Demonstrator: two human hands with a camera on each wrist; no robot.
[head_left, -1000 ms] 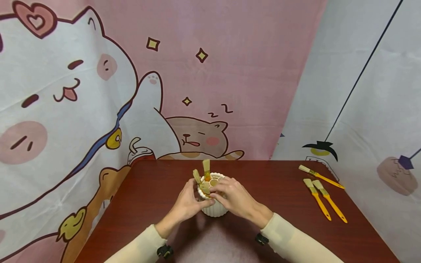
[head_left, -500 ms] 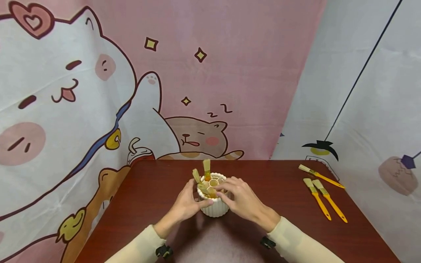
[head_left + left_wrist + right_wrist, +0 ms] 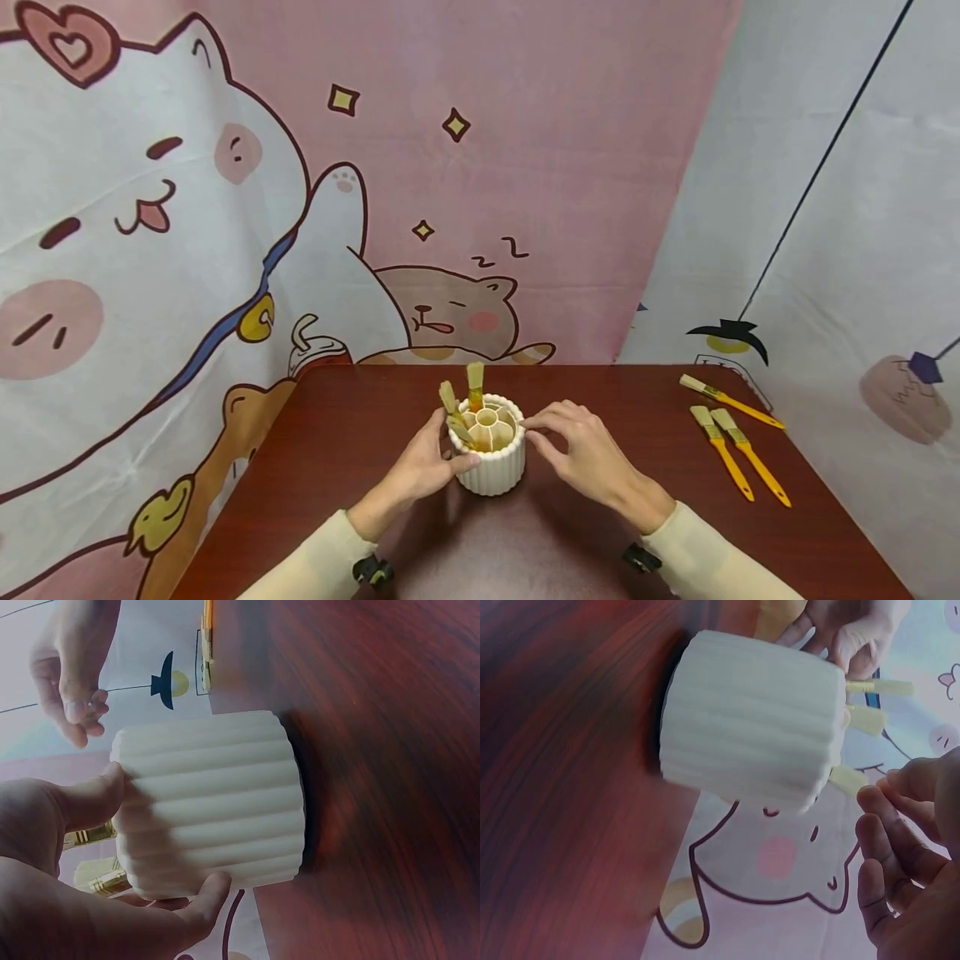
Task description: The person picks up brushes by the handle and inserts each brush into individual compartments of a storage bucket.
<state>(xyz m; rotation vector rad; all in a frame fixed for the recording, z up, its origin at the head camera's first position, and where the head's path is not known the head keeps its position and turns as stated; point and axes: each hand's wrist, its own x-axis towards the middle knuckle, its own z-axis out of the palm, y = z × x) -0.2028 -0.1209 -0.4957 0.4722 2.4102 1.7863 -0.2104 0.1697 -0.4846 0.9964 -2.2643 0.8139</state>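
A white ribbed brush holder [image 3: 498, 473] with a scalloped rim and a petal-shaped divider stands upright on the dark red table. Three paintbrushes stand in its left and back compartments, bristles up: a back brush [image 3: 476, 387], a left brush [image 3: 448, 397] and a front-left brush [image 3: 461, 430]. My left hand [image 3: 411, 475] grips the holder's left side, thumb at the front of the rim; the left wrist view shows its fingertips on the ribbed wall [image 3: 214, 802]. Just right of the rim, my right hand [image 3: 588, 450] has its thumb and index finger near each other, holding nothing.
Three more yellow-handled brushes lie on the right of the table: one farther back [image 3: 731, 402] and two side by side, a left one [image 3: 722, 454] and a right one [image 3: 752, 457]. A cartoon-printed cloth [image 3: 570, 167] hangs behind the table [image 3: 622, 400].
My right hand has drawn back to the right, off the top of the holder, baring its right-hand compartments. The left hand keeps its grip on the holder.
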